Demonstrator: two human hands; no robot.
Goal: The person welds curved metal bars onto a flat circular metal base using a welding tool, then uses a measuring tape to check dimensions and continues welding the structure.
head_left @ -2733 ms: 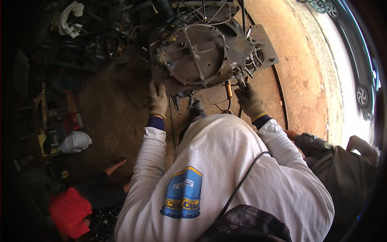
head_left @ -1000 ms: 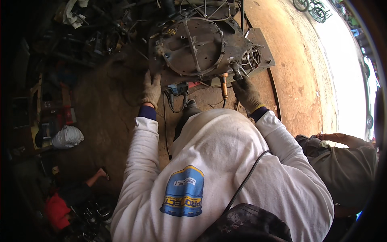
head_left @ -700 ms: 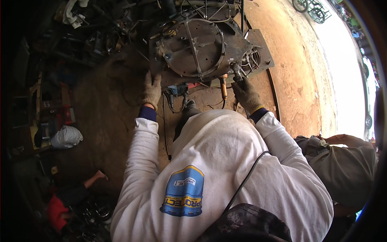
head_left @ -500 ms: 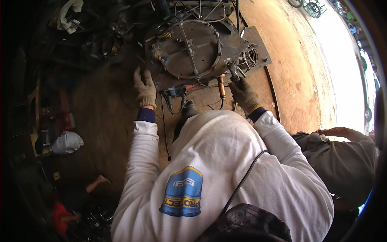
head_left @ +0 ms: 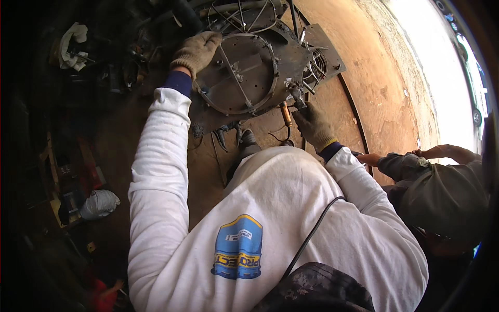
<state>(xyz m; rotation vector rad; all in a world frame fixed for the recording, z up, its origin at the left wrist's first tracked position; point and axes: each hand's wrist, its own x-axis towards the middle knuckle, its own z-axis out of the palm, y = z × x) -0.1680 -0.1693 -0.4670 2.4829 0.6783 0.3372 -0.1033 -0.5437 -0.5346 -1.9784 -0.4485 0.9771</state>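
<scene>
Both my hands wear tan knit work gloves. My left hand lies at the far left of a dark metal work table, beside the ring frame. Its fingers are bent together, and what they hold, if anything, is hidden under the glove. A round metal ring frame with a crossbar rests on the table top. At the near right edge my right hand is closed around the lower end of a dark metal tool, whose kind I cannot make out. An orange-handled tool hangs just left of that hand.
A coil of wire or rod sits at the table's right end. Thin metal rods form a frame behind. Dark clutter and a pale cloth lie far left. Another person is close on my right. A long bar runs along the floor.
My left hand has moved from the table's near left corner up to its far left side, over where a small yellow item lay. The right hand stays at the same metal tool. The view has shifted slightly.
</scene>
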